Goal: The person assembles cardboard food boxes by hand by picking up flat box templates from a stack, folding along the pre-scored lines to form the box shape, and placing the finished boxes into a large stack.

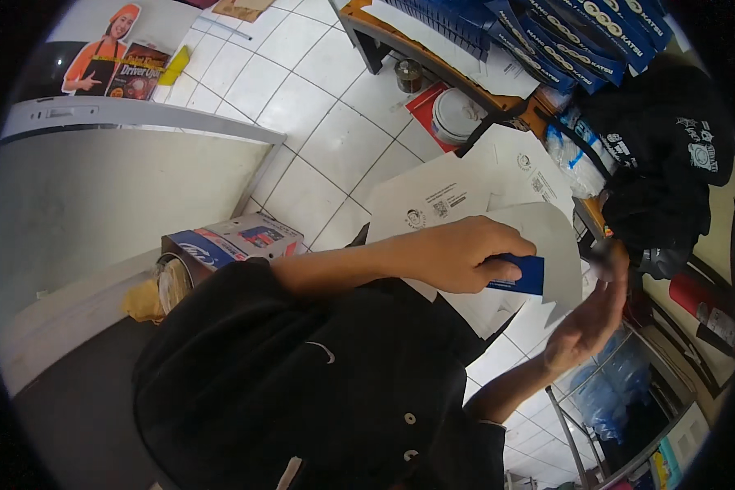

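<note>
My left hand point(486, 255) is closed on a piece of thin white cardboard point(551, 237) with a dark blue printed flap point(521, 276). Its thumb presses on the blue part. Close to the cardboard's right edge, my right hand point(590, 322) is held edge-on with its fingers stretched out. Motion blurs those fingertips, and a dark smear beside them cannot be made out. Beneath the held piece lie several flat white cardboard sheets point(433, 192) with small black printed marks. They overlap one another, and my left forearm hides part of them.
Stacks of blue printed cartons point(563, 41) cover the table at the upper right. Black clothing point(657, 147) hangs at the right, above a red fire extinguisher point(702, 310). A white bucket point(457, 116) stands under the table. At the left is a printed box point(241, 237).
</note>
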